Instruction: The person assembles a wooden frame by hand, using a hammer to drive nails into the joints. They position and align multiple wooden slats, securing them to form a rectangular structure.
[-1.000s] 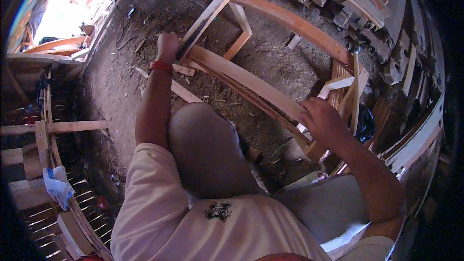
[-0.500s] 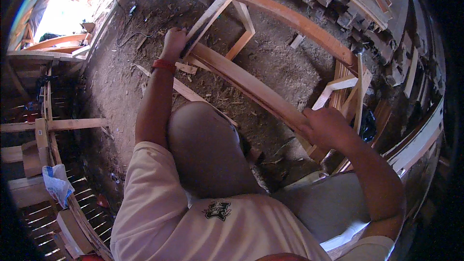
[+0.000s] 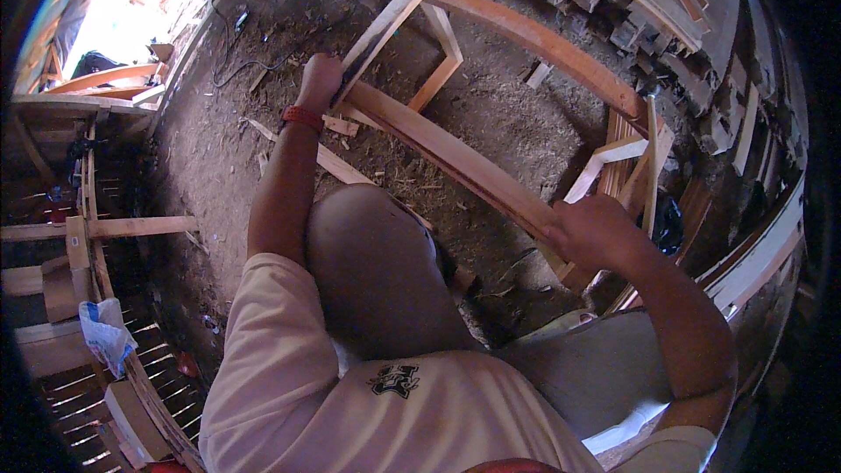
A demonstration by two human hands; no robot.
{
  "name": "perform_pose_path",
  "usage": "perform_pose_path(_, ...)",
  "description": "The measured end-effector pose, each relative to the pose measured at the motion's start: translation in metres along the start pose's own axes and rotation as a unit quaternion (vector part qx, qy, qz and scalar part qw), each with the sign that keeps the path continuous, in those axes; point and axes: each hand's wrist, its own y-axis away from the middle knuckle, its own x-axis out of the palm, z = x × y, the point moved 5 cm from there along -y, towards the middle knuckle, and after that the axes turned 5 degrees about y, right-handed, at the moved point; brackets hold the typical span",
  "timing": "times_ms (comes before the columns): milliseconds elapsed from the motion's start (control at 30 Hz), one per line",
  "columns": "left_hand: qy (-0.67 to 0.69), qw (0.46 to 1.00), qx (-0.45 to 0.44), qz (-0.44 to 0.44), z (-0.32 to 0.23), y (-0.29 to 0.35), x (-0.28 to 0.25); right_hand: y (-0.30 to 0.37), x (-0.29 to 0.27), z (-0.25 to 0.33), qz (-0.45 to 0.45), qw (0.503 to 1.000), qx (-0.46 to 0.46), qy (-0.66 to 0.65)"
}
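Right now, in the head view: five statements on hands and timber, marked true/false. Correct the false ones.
1. The right hand is on the right end of the long pale wooden board. True.
2. The narrow red wristband is on the right wrist. False: the narrow red wristband is on the left wrist.
3. The left hand is near the lower end of the pale, dark-streaked wooden bar. True.
4. The straight-cut reddish-brown wooden rail lies between the board and the person. False: the reddish-brown wooden rail is on the board's far side.
5. The crumpled white-and-blue plastic bag is at the picture's lower left. True.
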Motion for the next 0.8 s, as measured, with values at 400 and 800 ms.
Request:
perform_pose_path(400, -0.191, 0.976, 0.107, 0.009, -0.043, 0.016, -0.034, 0.000, 0.001, -0.004, 0.024, 1.000, 0.001, -0.007)
perform_pose_path(800, -0.155, 0.981, 0.111, -0.020, -0.031, 0.013, -0.028, 0.003, -0.003, -0.003, 0.026, 0.999, -0.003, -0.041)
